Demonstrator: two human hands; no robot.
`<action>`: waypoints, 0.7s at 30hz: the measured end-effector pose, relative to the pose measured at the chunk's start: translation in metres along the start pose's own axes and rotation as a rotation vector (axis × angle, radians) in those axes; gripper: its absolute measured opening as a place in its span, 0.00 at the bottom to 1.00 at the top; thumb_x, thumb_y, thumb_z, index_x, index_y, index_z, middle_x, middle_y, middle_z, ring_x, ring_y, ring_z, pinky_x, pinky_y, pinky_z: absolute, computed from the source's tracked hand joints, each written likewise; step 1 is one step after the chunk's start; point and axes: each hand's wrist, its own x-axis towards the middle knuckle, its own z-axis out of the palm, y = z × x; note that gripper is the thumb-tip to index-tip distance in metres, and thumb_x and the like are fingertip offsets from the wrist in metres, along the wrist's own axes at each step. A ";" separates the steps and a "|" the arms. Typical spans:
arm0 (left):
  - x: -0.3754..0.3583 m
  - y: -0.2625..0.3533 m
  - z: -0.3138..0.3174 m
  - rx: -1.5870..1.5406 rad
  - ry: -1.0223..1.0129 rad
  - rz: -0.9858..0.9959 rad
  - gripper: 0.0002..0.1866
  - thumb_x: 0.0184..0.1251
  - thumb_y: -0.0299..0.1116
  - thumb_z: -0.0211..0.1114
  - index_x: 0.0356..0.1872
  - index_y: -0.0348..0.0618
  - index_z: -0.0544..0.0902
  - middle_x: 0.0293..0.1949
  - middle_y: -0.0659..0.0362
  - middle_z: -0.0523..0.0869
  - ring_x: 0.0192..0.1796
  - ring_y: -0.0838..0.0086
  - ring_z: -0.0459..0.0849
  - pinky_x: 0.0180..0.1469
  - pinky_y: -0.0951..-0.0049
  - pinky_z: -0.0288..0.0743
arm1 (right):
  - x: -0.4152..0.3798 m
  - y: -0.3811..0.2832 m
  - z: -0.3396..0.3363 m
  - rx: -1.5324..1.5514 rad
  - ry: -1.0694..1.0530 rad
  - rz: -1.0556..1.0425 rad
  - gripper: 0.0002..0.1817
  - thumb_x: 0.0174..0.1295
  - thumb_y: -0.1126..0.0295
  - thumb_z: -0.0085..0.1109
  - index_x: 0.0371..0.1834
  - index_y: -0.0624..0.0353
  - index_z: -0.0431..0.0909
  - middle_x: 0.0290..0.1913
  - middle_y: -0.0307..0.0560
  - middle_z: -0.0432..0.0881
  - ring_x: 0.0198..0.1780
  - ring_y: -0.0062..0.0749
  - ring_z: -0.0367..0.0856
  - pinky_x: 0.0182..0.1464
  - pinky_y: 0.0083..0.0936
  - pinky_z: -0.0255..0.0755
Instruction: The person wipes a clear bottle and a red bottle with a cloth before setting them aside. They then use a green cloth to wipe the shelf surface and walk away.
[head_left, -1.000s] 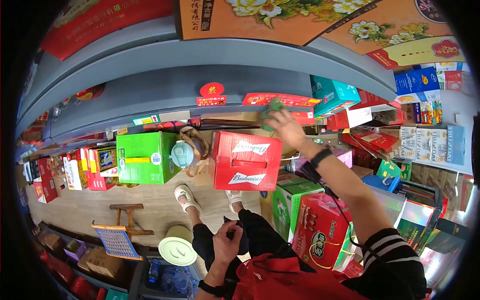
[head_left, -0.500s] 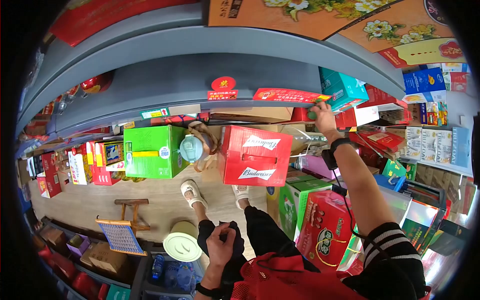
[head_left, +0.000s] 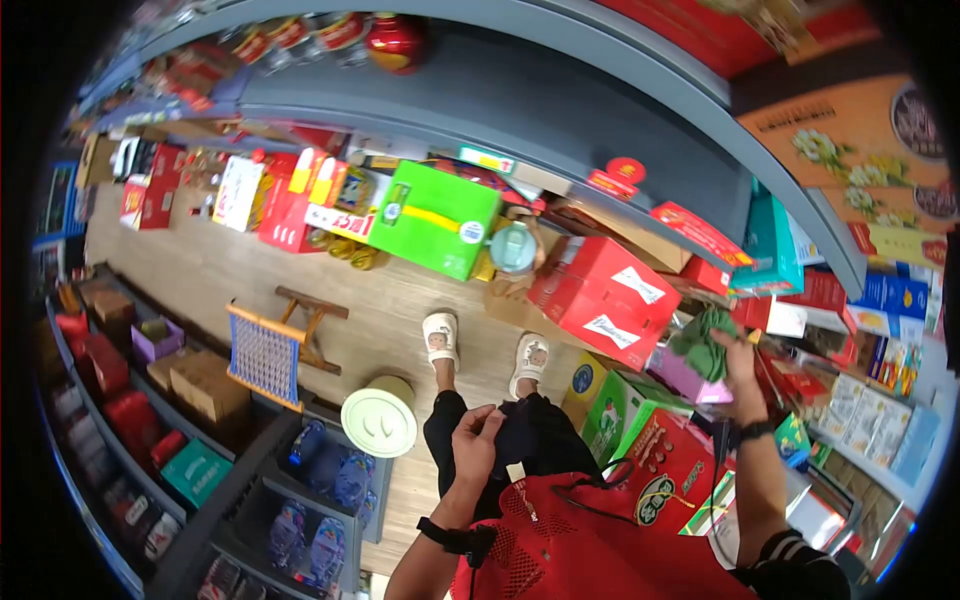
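Note:
My right hand (head_left: 740, 365) is closed around a crumpled green cloth (head_left: 703, 343), out to the right above a pink box (head_left: 690, 376). Near my lap, my left hand (head_left: 477, 440) pinches a dark cloth (head_left: 518, 432), whose edge blends with my black trousers. A red Budweiser carton (head_left: 590, 295) stands on the floor just left of the green cloth. In front of my feet is a jar with a pale blue lid (head_left: 513, 247), beside a bright green carton (head_left: 435, 218).
A long grey shelf (head_left: 520, 100) runs across the front, with a teal box (head_left: 770, 245) at its right end. To my left are a pale green lidded bin (head_left: 379, 416), a folding stool (head_left: 265, 355) and a low rack with bottles (head_left: 325, 550). Red gift boxes (head_left: 665, 455) crowd my right side.
My right hand has come down and back from the shelf edge, and more of the green cloth shows. The view has swung left. My left hand stays near my lap.

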 end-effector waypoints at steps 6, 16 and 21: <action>-0.018 0.016 -0.050 -0.301 0.075 -0.236 0.16 0.60 0.29 0.67 0.46 0.33 0.77 0.40 0.57 0.82 0.40 0.77 0.80 0.45 0.78 0.74 | -0.110 -0.022 0.153 0.546 -0.547 0.740 0.24 0.63 0.53 0.55 0.57 0.56 0.72 0.53 0.49 0.78 0.54 0.43 0.77 0.53 0.44 0.73; -0.024 0.076 -0.119 -0.611 -0.022 -0.316 0.17 0.64 0.28 0.59 0.52 0.31 0.72 0.45 0.50 0.82 0.43 0.66 0.84 0.45 0.68 0.80 | -0.149 -0.080 0.292 0.211 -0.840 0.716 0.21 0.64 0.59 0.55 0.55 0.61 0.72 0.52 0.48 0.80 0.49 0.36 0.81 0.54 0.34 0.74; -0.007 0.122 -0.147 -0.929 -0.182 -0.278 0.21 0.69 0.38 0.43 0.52 0.34 0.75 0.48 0.47 0.82 0.50 0.59 0.81 0.58 0.60 0.73 | -0.109 -0.075 0.263 0.312 -0.594 0.694 0.20 0.67 0.59 0.49 0.55 0.61 0.73 0.51 0.50 0.80 0.49 0.42 0.81 0.54 0.40 0.74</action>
